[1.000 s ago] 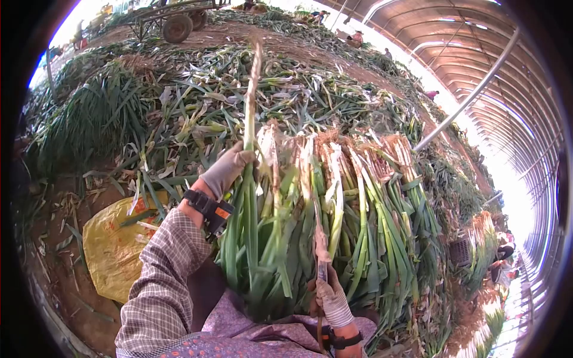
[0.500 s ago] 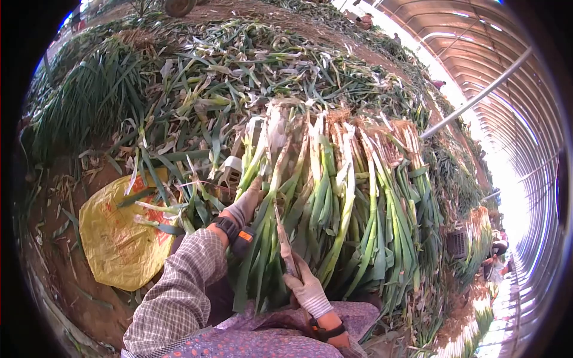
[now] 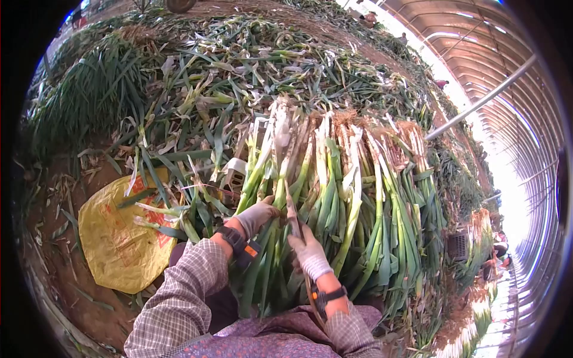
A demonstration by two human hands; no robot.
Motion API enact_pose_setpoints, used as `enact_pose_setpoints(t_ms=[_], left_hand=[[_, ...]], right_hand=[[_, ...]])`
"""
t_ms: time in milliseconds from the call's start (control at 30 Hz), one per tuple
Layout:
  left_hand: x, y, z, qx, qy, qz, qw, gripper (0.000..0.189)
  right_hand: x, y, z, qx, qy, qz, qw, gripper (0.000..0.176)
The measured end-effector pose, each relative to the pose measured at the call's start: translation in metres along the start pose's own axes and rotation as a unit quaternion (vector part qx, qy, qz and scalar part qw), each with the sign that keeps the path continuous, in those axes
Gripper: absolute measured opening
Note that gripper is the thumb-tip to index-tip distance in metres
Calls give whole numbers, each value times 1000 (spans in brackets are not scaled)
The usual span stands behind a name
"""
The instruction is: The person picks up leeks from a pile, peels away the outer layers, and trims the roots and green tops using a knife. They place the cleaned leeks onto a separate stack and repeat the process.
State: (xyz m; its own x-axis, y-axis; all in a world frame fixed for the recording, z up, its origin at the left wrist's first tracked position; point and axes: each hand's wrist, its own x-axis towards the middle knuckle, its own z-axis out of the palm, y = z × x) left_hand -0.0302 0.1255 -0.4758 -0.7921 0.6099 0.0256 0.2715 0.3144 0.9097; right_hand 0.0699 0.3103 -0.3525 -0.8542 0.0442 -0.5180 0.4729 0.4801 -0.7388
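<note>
A row of leeks (image 3: 385,221) lies with roots away from me and green leaves toward me. My left hand (image 3: 258,217), in a pale glove, is closed around green leek stalks at the row's left part. Close to its right, my right hand (image 3: 311,255), also gloved, grips a long, thin, brownish item (image 3: 292,213). That item points away from me over the leaves, and its lower end runs down past my wrist. Whether it is a tool or a dry stalk is unclear.
A yellow sack (image 3: 122,235) lies on the soil at left, with loose leeks beside it. Leaf scraps (image 3: 256,65) cover the ground beyond. A metal pole (image 3: 483,98) slants at right. People (image 3: 498,259) are at far right, near a dark crate (image 3: 458,246).
My left hand has moved nearer to me and slightly right along the stalks. My right hand has risen away from my lap and shifted right, with the thin item still in it.
</note>
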Motion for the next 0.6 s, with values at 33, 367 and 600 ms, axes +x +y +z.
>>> enact_pose_setpoints(t_ms=[33,367,600], left_hand=[[-2,-1,2,-4,7,-5,1000,40],[10,-13,12,-284,89,-75,952,68],[11,29,-7,-248,109,-220,937,77]], right_hand=[[14,-5,0,-9,2,11,1000,57],[152,-50,-12,27,22,0,999,60],[120,-34,-25,62,9,-11,998,60]])
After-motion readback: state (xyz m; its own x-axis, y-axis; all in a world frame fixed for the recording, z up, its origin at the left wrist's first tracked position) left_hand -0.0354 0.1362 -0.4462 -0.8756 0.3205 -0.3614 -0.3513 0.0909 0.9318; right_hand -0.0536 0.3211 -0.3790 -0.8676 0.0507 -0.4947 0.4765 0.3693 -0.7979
